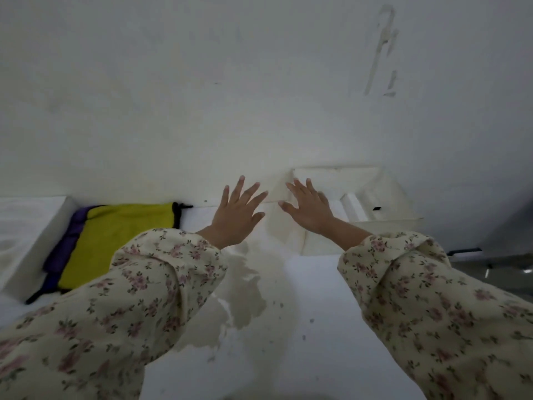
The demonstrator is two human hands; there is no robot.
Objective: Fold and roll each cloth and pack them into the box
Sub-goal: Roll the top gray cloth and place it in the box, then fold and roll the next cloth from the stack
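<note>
A white box point(383, 194) with its flaps spread open stands against the wall at the back right of the white table point(305, 313). My right hand point(310, 210) hovers at the box's left flap, fingers straight and spread, holding nothing. Just left of the box, my left hand point(236, 213) is raised with spread fingers and is also empty. At the far left a yellow cloth point(115, 241) lies flat on top of a purple cloth point(65, 246), both with black trim. Whether either hand touches the box cannot be told.
A white raised ledge or lid point(31, 238) lies left of the cloths. The wall point(259, 82) rises straight behind the table. The table top shows a pale stain point(245, 290) in its middle. Dark fittings point(467, 251) are at the right edge.
</note>
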